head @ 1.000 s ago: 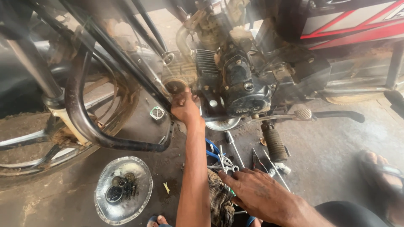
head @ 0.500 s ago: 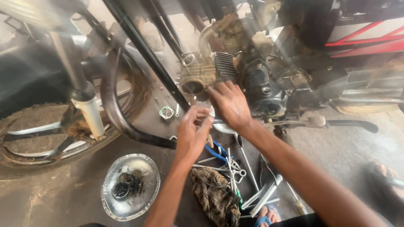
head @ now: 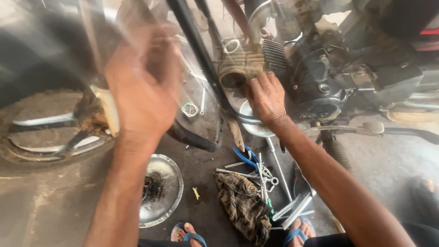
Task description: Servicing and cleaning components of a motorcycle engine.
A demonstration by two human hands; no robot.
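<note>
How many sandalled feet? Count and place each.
2. One foot at the bottom edge below the round metal dish; the other foot right of the checked rag. A blurred shape at the right edge may be a third.

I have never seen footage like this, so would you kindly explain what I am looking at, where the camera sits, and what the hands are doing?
The camera is worn on a person's head and looks down, so the two bare arms reaching in from the bottom are that person's own. They sit close to a motorcycle with its engine exposed. The right hand rests against the finned metal cylinder at the front of the engine. The left hand is raised in the air, blurred, and holds nothing that I can see. The front wheel is at the left. On the dirty floor lie a shiny round bowl with small dark parts in it, a checked rag, blue-handled pliers and several wrenches. The person's sandalled toes show at the bottom edge.
</note>
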